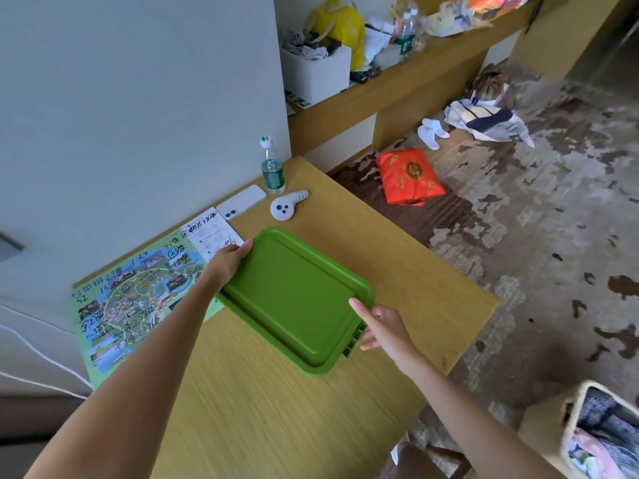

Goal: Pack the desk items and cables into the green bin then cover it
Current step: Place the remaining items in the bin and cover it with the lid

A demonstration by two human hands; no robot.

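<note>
I judge the green plastic lid [294,299], on the green bin [352,345] on the pale wooden desk [276,409], stiff, light and slick, best held by opposite rims: my left hand [230,262] grips one, my right hand [383,326] touches the other, fingers straight.

Soft, even daylight; wide-angle bending and blur toward the edges.

The lid [294,299] is plain leaf green. The desk [276,426] shows pale yellowish wood grain. At the left, the map [138,299] is light green with small photos and black handwriting. Far right, a red bag [409,178] bears gold emblems, lying on mottled brown-and-grey carpet [518,236].
</note>
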